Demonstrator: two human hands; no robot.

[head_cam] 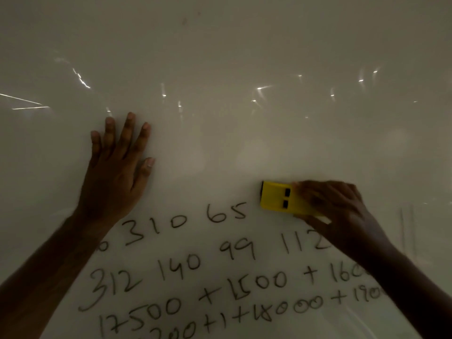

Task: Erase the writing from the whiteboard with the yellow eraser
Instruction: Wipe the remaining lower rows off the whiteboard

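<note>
The whiteboard [244, 57] fills the whole view, dim and glossy. Black handwritten numbers [186, 267] run in several rows across its lower half, the top row reading "310 65". My right hand [335, 211] grips the yellow eraser [281, 199], which lies flat on the board just right of the "65" and above "112". The eraser has two small black rectangles on its back. My left hand [117, 167] rests flat on the board with fingers spread, up and left of the writing, holding nothing. My right forearm covers the ends of the lower rows.
Small bright reflections [259, 88] dot the board's upper half. Faint vertical pencil-like lines [407, 228] show at the right, beyond my right hand. The board above the writing is bare.
</note>
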